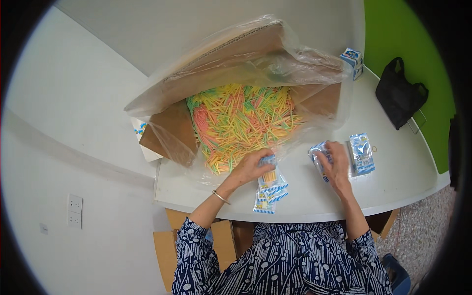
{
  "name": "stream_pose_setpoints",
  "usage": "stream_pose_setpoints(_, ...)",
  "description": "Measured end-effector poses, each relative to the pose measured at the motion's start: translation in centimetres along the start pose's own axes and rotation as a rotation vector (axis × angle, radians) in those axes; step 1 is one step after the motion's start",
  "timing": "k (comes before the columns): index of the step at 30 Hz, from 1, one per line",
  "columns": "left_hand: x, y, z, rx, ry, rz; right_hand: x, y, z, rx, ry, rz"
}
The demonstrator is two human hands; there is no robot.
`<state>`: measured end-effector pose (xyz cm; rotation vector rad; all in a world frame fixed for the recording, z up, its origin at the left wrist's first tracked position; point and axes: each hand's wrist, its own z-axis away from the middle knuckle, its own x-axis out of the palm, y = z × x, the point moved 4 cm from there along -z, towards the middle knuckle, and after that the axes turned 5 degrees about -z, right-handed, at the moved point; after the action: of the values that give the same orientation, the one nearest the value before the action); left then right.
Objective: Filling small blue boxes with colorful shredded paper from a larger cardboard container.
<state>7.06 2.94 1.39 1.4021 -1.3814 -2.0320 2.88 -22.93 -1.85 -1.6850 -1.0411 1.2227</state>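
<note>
My left hand (248,169) pinches the top of a small clear packet (269,178) with blue-and-white ends, and yellow-orange sticks show through its window. Under that packet, a few similar packets (264,202) lie fanned near the table's front edge. Farther right, my right hand (335,166) has its thumb and fingers curled on another blue-and-white packet (317,149), partly hidden by the hand. Just right of it sits a stack of packets (362,153). Beyond my hands is a large carton (169,129) lined with clear plastic, holding a heap of pastel sticks (246,123) in yellow, pink and green.
A small blue-and-white box (352,61) stands at the table's back right. A black bag (401,93) hangs by the green panel. A rubber band (374,148) lies beside the packet stack. Open cardboard (167,255) is below the table, and a blue stool (396,275) is at lower right.
</note>
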Motion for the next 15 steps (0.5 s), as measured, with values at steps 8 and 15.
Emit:
stream_pose_setpoints(8, -9.9, -3.1, -1.8, 0.046, 0.468, -1.070, -0.8, 2.7, 1.0, -0.175, 0.143, 0.665)
stream_pose_setpoints(15, -8.8, -2.5, -3.8, 0.285, 0.218, -1.536, -1.2, 3.0, 0.7, -0.249, 0.188, 0.610)
